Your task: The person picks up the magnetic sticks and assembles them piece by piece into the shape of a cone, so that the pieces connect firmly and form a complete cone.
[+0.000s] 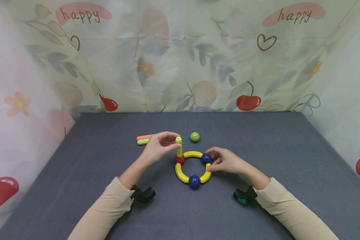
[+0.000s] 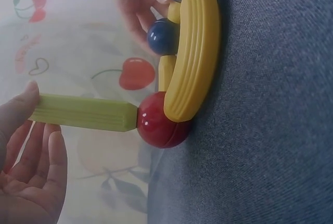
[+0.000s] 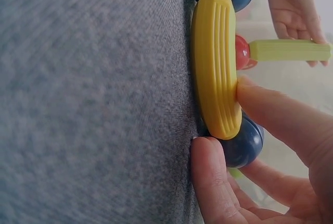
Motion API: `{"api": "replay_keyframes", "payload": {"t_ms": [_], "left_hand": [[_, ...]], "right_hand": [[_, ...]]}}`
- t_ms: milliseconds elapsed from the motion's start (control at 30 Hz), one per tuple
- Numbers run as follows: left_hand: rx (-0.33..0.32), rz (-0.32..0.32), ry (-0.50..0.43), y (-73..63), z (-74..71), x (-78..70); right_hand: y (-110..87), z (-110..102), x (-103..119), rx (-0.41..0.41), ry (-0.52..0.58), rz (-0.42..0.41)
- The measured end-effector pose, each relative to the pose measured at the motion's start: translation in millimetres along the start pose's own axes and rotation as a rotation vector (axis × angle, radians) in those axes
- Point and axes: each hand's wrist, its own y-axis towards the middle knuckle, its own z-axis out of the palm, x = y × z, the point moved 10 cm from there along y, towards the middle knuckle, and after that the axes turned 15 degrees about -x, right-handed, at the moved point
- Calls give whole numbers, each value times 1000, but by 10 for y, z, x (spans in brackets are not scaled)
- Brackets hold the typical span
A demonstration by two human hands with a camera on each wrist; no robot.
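A ring of curved yellow rods joined by balls lies on the table: a red ball at left, a blue ball in front and another blue ball at right. Upright on the red ball stands a straight green rod. My left hand pinches its upper end between thumb and fingers. At the ring's right side, my right hand holds the right curved rod near the blue ball, its thumb and fingers around that part.
Behind my left hand lie a pink rod and another green rod, partly hidden by it. A green ball sits beyond the ring. A printed cloth hangs at the table's back edge.
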Motion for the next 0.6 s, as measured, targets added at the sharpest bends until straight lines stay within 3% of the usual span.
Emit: {"api": "replay_keyframes", "payload": {"t_ms": [600], "left_hand": [[26,1,5,9,65,-4]], "right_hand": [[10,8,-13,11,5,-6]]}}
